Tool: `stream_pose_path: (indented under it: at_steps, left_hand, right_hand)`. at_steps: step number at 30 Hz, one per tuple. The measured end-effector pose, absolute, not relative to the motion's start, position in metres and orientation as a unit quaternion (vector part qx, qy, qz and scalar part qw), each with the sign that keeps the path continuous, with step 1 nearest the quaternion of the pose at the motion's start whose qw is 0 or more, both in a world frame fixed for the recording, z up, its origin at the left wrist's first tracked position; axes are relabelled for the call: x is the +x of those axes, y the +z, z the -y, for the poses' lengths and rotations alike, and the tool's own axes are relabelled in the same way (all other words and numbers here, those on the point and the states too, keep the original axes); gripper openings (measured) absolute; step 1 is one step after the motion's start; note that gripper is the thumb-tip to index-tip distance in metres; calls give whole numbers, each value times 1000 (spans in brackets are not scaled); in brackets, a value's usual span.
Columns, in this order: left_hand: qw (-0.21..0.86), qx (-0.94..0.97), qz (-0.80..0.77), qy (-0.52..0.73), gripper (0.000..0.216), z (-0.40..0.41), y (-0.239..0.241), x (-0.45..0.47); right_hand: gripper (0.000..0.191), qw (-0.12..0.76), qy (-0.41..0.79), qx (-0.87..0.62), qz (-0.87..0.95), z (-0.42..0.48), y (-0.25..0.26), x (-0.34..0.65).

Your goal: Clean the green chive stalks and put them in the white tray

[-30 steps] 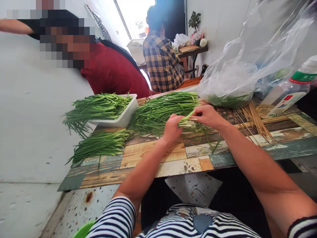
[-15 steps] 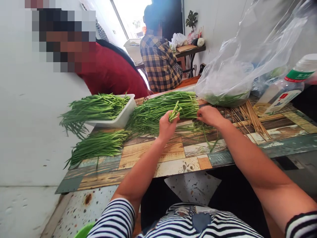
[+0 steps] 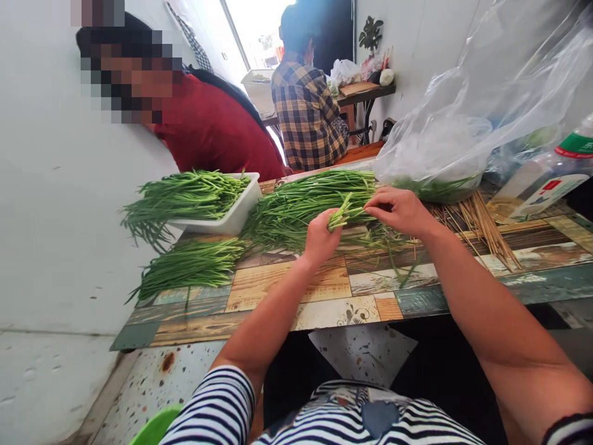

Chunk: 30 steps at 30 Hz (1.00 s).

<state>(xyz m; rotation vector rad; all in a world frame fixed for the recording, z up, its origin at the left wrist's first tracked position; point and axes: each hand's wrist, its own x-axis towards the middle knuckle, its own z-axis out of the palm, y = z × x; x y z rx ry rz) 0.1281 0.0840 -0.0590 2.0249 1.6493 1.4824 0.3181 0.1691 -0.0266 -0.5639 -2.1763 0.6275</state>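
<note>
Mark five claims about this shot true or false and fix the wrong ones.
1. The left hand grips a small bunch of green stalks. True.
2. The right hand is wrapped around the bottle. False: it is at the ends of the held bunch, apart from the bottle.
3. Greens in the white tray hang over its edge. True.
4. The thin wooden sticks lie inside the white tray. False: they lie on the table, near the clear plastic bag.
5. A person in a plaid shirt is beyond the table. True.
</note>
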Motion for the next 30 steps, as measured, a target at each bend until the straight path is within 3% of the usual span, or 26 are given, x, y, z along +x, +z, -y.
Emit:
stream_pose_path:
  at_steps: [4, 11, 16, 19, 22, 25, 30]
  left_hand:
    - [91, 693, -531, 479, 15, -85, -61, 128]
    - [90, 703, -547, 446, 9, -84, -60, 127]
    - [97, 725, -549, 406, 13, -82, -52, 129]
    - [105, 715, -566, 398, 16, -83, -52, 128]
    - [126, 698, -572, 412, 18, -83, -53, 127]
    - [138, 686, -576, 423, 20, -83, -51, 127]
    - [134, 691, -579, 411, 18, -81, -43, 127]
  right_hand:
    - [28, 393, 354, -255, 810, -165, -31, 310]
    - [30, 377, 375, -257, 807, -155, -37, 298]
    - [32, 309, 446, -275, 794, -171, -46, 309]
    - [36, 367, 496, -324, 717, -190, -45, 328]
    - [42, 426, 482, -396, 655, -191, -32, 335]
    - [51, 377, 459, -374, 713, -172, -20, 322]
    - [46, 315, 340, -269, 844, -161, -32, 300]
